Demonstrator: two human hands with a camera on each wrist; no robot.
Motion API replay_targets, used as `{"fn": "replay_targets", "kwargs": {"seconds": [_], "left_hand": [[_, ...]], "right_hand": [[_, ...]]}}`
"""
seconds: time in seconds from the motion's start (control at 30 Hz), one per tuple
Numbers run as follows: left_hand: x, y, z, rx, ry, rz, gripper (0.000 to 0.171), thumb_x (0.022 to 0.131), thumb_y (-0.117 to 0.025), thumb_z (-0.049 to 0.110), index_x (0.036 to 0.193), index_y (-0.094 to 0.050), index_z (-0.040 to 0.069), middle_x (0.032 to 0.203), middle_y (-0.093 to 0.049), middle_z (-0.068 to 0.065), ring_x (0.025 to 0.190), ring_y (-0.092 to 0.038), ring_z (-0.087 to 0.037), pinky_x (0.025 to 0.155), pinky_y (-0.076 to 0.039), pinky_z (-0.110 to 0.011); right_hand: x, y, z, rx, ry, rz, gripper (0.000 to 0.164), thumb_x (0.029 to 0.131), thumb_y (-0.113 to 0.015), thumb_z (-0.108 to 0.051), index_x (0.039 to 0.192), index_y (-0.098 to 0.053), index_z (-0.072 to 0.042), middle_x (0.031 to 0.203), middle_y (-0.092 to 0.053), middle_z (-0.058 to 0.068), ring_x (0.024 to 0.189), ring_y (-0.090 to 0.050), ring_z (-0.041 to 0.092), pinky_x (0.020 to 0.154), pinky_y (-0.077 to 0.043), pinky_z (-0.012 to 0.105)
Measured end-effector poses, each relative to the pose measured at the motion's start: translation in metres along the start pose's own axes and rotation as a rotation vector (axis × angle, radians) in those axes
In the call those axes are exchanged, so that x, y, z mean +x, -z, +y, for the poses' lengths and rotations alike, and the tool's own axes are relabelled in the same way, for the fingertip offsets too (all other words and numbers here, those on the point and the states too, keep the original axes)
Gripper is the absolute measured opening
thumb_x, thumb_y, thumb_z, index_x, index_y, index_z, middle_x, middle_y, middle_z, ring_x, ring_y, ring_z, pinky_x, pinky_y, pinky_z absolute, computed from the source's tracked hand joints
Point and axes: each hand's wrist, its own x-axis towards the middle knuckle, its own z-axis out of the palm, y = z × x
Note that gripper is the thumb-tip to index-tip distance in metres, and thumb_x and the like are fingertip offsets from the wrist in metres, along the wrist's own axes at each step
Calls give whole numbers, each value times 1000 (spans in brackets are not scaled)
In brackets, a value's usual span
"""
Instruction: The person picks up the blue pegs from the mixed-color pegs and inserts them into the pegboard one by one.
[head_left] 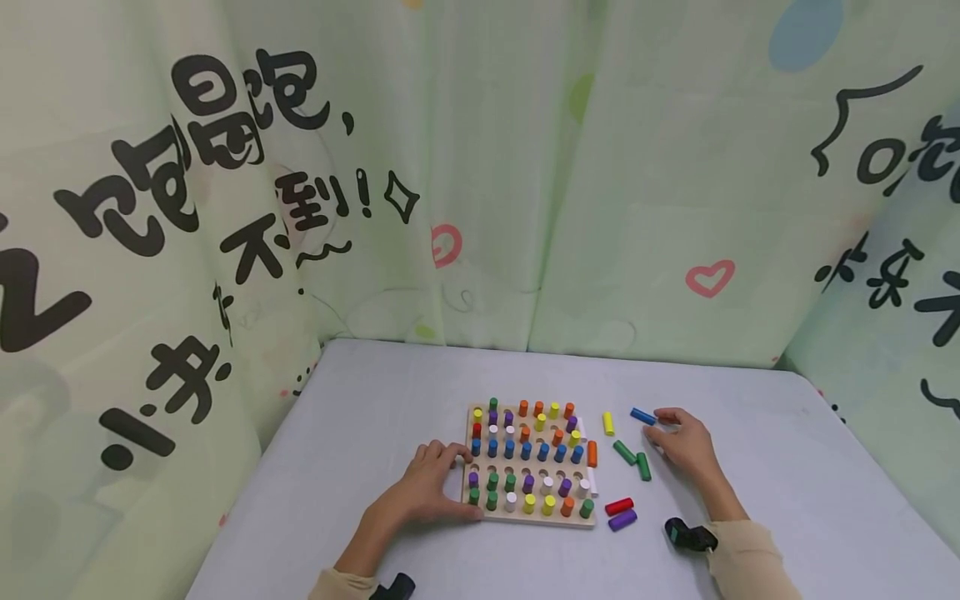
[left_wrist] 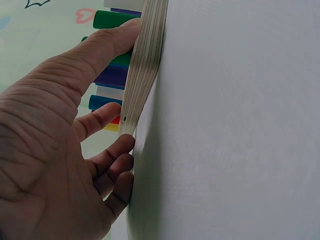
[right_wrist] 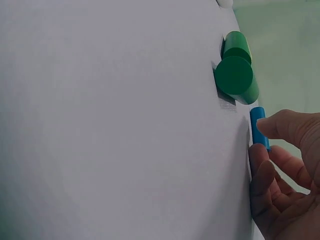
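A wooden pegboard (head_left: pixel 536 518) carries rows of short coloured pegs in the middle of the table. Its left side is held by my left hand (head_left: pixel 429 485), with the thumb at the near corner and the index finger farther up the edge. In the left wrist view that thumb and index finger touch the layered wooden edge (left_wrist: pixel 145 55). Right of the board, my right hand (head_left: pixel 686 446) pinches a blue peg (head_left: pixel 642 416) at the table surface. The right wrist view has the thumb against this blue peg (right_wrist: pixel 258 125), with fingertips at its lower end.
Loose pegs lie right of the board: a yellow peg (head_left: pixel 608 423), two green ones (head_left: pixel 624 452), an orange one (head_left: pixel 592 454), a red one (head_left: pixel 619 506) and a purple one (head_left: pixel 622 521). A printed curtain (head_left: pixel 600 208) surrounds the white table (head_left: pixel 390 383).
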Motion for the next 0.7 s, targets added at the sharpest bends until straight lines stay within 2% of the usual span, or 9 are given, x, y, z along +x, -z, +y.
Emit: {"fn": "replay_targets", "kwargs": {"seconds": [0.17, 0.27, 0.37, 0.43, 0.7], "left_hand": [[-1, 0, 0, -1, -4, -1, 73, 70, -89, 55, 126, -53, 25, 111, -48, -2, 108, -42, -24, 90, -46, -49], [-1, 0, 0, -8, -6, 0, 73, 71, -89, 55, 126, -53, 25, 111, -48, -2, 107, -42, -24, 90, -46, -49], [0, 0, 0, -7, -4, -3, 73, 70, -89, 56, 126, -53, 25, 111, -48, -2, 107, -42, -24, 90, -46, -49], [0, -1, 0, -5, 0, -6, 73, 70, -89, 56, 126, -53, 25, 112, -48, -2, 108, -42, -24, 90, -46, -49], [0, -1, -1, -3, 1, -7, 74, 70, -89, 55, 127, -53, 25, 112, -47, -2, 108, -42, -24, 90, -47, -49]], "right_hand": [[2, 1, -2, -37, 23, 1, 50, 97, -65, -21, 135, -52, 9, 133, -53, 33, 97, -56, 34, 68, -50, 28], [5, 1, -2, -69, 44, 11, 47, 97, -64, -21, 132, -55, 10, 130, -55, 33, 105, -54, 40, 79, -52, 40], [7, 1, 0, -92, 62, 16, 45, 97, -64, -20, 130, -57, 11, 128, -56, 34, 110, -53, 44, 91, -48, 54], [8, 0, 1, -95, 67, 13, 44, 97, -64, -19, 129, -57, 11, 128, -56, 34, 114, -52, 46, 96, -44, 59], [11, -3, 5, -82, 57, 7, 41, 99, -63, -19, 126, -58, 11, 127, -57, 35, 114, -52, 47, 98, -43, 61]]}}
